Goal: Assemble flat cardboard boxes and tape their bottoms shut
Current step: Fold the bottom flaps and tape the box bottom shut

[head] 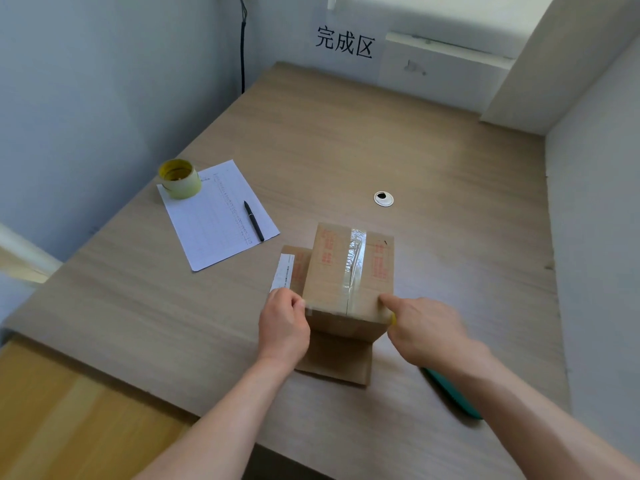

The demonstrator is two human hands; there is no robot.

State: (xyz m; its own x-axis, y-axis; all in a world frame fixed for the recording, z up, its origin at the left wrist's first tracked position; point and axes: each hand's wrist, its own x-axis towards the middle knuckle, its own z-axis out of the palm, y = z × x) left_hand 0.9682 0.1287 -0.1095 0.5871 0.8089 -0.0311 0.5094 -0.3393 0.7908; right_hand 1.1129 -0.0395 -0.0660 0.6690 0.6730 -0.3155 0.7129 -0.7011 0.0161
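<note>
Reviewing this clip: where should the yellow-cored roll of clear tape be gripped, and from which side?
The yellow-cored roll of clear tape lies flat on the white paper sheet, its hole facing up. Come from above, thumb inside the core and fingers on the outer wall, or pinch across its round sides.

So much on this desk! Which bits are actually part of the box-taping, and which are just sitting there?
Part of the job:
- cardboard box, bottom up
- clear tape strip along its seam
- tape roll
- left hand and right hand at the box's near edge

Lying about:
- sheet of paper
- black pen
- teal object, partly hidden
- cable grommet
</note>
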